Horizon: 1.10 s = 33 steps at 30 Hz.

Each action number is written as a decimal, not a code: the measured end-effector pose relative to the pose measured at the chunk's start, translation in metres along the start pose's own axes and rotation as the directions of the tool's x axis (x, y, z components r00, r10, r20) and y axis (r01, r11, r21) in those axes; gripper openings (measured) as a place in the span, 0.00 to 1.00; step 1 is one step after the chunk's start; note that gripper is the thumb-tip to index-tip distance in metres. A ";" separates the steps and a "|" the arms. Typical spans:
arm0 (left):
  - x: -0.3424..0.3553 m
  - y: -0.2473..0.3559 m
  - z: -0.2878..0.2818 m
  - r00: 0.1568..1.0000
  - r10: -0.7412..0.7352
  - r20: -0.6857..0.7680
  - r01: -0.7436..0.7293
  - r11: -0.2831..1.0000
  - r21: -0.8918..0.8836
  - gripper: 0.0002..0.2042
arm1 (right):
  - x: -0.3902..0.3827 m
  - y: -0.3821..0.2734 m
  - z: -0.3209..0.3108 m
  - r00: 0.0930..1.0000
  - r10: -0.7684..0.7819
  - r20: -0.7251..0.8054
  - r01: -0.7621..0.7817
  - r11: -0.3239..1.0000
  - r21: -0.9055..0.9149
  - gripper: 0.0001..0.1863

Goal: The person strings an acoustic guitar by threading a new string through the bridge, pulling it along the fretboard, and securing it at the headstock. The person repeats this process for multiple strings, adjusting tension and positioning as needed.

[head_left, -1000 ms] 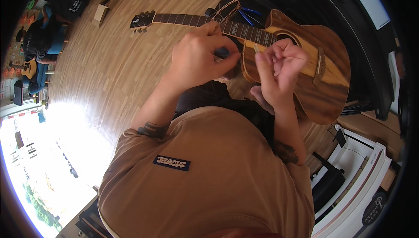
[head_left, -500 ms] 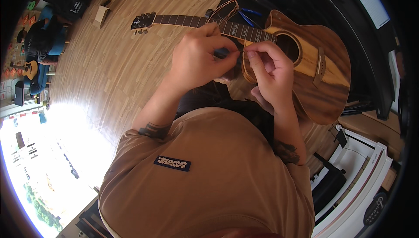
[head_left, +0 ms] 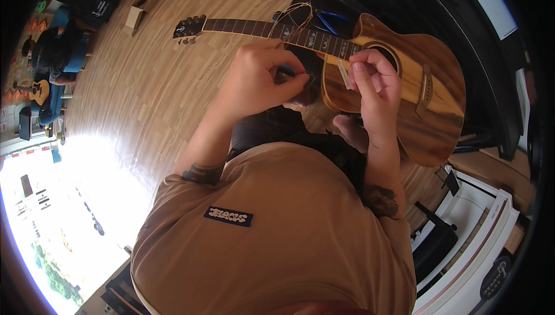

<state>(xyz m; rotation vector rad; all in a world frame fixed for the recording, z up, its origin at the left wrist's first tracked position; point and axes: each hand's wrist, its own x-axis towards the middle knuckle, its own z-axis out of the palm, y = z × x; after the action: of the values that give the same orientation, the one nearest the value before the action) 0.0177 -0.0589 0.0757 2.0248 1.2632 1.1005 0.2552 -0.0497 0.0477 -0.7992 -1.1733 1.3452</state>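
An acoustic guitar (head_left: pixel 404 101) with a striped brown wooden body lies across in front of me, its neck pointing left. No strings show over its soundhole or fretboard. Above the near side of the neck, my left hand (head_left: pixel 263 78) is closed in a pinch. A thin line shows at its fingertips, too fine to name. Over the guitar's upper body, my right hand (head_left: pixel 378 78) pinches a narrow pale paper strip (head_left: pixel 344 74). A loose coil of bronze-coloured wire (head_left: pixel 302 10) loops over the neck beyond my left hand; whether the fingers hold it is hidden.
Blue-handled pliers (head_left: pixel 328 23) lie on a dark surface behind the neck. An opened cardboard box (head_left: pixel 134 18) sits on the wooden floor (head_left: pixel 144 72). At far left a person (head_left: pixel 55 55) sits near another guitar (head_left: pixel 39 92). A white case-like unit (head_left: pixel 480 228) stands at lower right.
My hands have drawn apart from where their fingertips met. The right hand has moved right with the paper strip, now visible; the left has shifted slightly left and nearer.
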 end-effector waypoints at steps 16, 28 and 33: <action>-0.007 0.001 0.001 0.995 0.030 0.091 -0.033 0.999 0.035 0.05 | -0.004 -0.012 0.027 0.978 0.152 0.142 -0.139 0.985 -0.098 0.14; -0.030 -0.004 -0.003 0.972 0.050 0.231 -0.022 0.992 -0.122 0.04 | 0.027 0.037 0.045 0.838 0.508 0.199 -0.545 0.796 0.262 0.11; -0.039 -0.008 -0.013 0.991 -0.054 0.121 0.079 0.974 -0.213 0.09 | 0.025 0.040 0.053 0.885 0.417 0.206 -0.455 0.867 0.201 0.12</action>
<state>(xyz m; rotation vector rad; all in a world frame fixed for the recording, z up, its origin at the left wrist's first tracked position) -0.0071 -0.0904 0.0622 1.8409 1.0945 1.0282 0.1900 -0.0307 0.0283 -0.8198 -0.9456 1.9211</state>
